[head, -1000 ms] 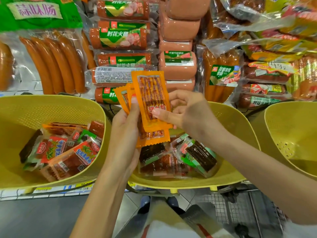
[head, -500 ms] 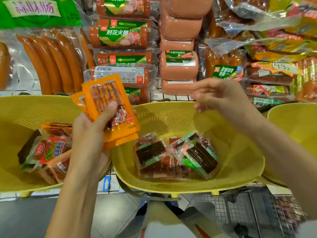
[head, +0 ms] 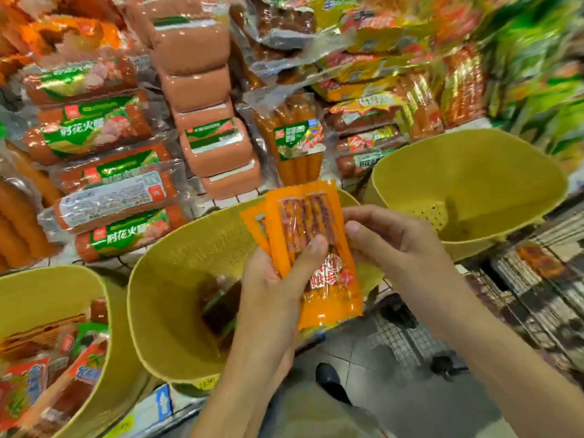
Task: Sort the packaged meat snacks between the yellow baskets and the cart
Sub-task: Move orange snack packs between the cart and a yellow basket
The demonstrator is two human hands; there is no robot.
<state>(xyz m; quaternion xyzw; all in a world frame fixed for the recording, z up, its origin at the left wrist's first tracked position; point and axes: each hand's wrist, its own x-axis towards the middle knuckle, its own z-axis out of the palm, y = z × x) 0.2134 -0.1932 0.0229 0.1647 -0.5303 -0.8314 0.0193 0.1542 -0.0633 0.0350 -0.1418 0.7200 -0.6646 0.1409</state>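
Hands meet just above the near right rim of the middle yellow perforated plastic basket, both on a small stack of flat orange plastic snack packets. The stack's long axis runs away from the person. Its top seal points toward the shelf beyond the basket and leans slightly left, and its printed label end points back toward the person. The front packet's clear window faces up and shows thin meat sticks lying along the same axis.

The left hand grips the stack from below, thumb pressed across the front packet, the rest of the hand wrapped behind it. The right hand is at the stack's right edge, its fingers curled close together, thumb and forefinger closed on that edge.

Inside the basket lie dark brown wrapped snacks. Left of it, a second yellow basket holds red and green packets. Right of it stands a third yellow basket, and farther right the blurred wire cart holds a lone orange packet. Beyond the basket, shelved red ham sausages with green labels lie stacked.
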